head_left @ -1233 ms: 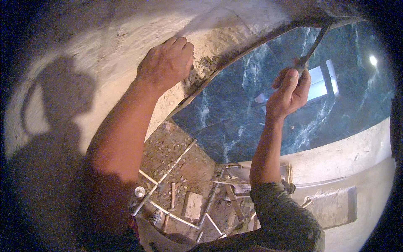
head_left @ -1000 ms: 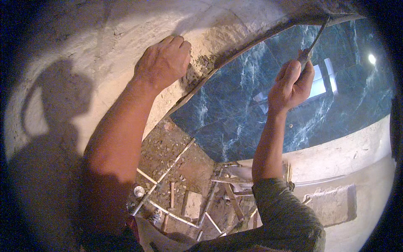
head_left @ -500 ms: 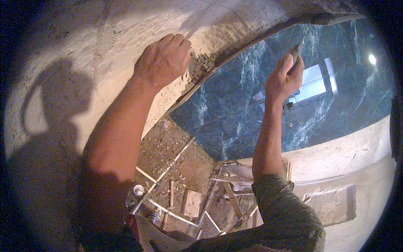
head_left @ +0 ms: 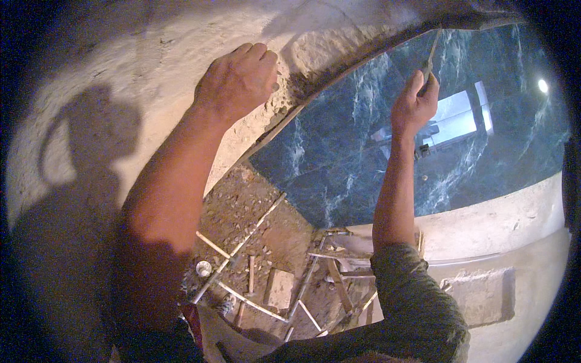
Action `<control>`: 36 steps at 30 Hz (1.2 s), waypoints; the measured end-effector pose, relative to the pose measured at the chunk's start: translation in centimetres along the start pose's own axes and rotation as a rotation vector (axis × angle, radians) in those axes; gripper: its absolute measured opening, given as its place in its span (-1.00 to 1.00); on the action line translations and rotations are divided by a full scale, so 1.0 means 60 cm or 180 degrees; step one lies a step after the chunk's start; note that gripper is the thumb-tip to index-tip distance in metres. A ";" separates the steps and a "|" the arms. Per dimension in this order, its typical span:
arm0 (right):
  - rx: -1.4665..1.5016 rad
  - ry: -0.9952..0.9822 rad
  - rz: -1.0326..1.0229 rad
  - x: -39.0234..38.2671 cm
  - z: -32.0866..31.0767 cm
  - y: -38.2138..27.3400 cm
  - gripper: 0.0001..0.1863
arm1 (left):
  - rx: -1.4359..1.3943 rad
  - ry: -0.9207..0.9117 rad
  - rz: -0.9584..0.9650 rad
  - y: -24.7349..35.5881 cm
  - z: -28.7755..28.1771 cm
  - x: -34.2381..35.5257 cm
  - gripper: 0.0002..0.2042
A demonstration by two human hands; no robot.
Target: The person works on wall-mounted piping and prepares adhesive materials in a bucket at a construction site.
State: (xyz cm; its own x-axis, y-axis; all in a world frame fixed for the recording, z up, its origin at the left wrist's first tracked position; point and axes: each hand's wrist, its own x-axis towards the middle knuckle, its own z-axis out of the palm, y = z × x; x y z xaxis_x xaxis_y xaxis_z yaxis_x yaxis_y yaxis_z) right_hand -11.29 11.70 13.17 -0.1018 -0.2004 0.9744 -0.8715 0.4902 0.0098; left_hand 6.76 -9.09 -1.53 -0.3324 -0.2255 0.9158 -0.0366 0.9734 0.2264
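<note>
My left hand point(head_left: 237, 78) presses flat against a rough plastered wall point(head_left: 121, 66), fingers bent over the crumbling edge of mortar beside a glossy blue marble-patterned tile slab point(head_left: 339, 157). My right hand point(head_left: 414, 103) is closed around the handle of a thin metal tool point(head_left: 431, 54), whose blade points up toward the joint along the slab's upper edge. The tool's tip meets the dark mortar line at the top.
Below lies a dirt floor point(head_left: 254, 212) with rubble, several white pipes point(head_left: 239, 248), a brick point(head_left: 280, 289) and a small round metal fitting point(head_left: 204, 268). A pale concrete ledge point(head_left: 496, 224) runs at the lower right. My shadow falls on the wall at left.
My right hand has moved left and up along the slab's top edge with the tool, its blade now steeper. My left hand has stayed on the wall.
</note>
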 end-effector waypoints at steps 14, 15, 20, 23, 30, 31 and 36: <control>0.1667 -0.0746 0.1767 0.037 0.014 -0.016 -0.69 | 0.0036 -0.0119 -0.0060 0.001 -0.007 0.007 -0.86; 0.1795 -0.0812 0.1874 0.039 0.014 -0.026 -0.69 | 0.0033 -0.0077 -0.0068 0.000 -0.009 0.008 -0.85; 0.2051 -0.0963 0.2374 0.018 0.009 -0.042 -0.69 | -0.0004 -0.0286 -0.0238 0.015 -0.017 0.018 -0.82; 0.1941 -0.1331 0.2462 -0.028 -0.001 -0.036 -0.68 | 0.0057 -0.0390 -0.0254 0.020 -0.015 0.021 -0.84; 0.1922 -0.2342 0.2922 -0.174 -0.134 -0.074 -0.65 | 0.0359 -0.0717 -0.0278 0.025 -0.020 0.040 -0.86; 0.1785 -0.2447 0.3003 -0.224 -0.163 -0.071 -0.65 | 0.0324 -0.0686 -0.0296 0.033 -0.024 0.031 -0.86; 0.1111 -0.3230 0.3244 -0.380 -0.331 -0.063 -0.61 | 0.0337 -0.0453 -0.0201 0.036 -0.031 0.030 -0.86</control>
State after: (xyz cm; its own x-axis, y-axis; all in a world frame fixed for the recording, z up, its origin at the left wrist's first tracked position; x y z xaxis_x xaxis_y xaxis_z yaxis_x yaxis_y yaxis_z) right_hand 3.83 31.25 -4.65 -0.8823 -0.4687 -0.0436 -0.2736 0.5860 -0.7628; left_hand 7.86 -7.49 1.21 -0.4560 -0.2854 0.8429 -0.1582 0.9581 0.2388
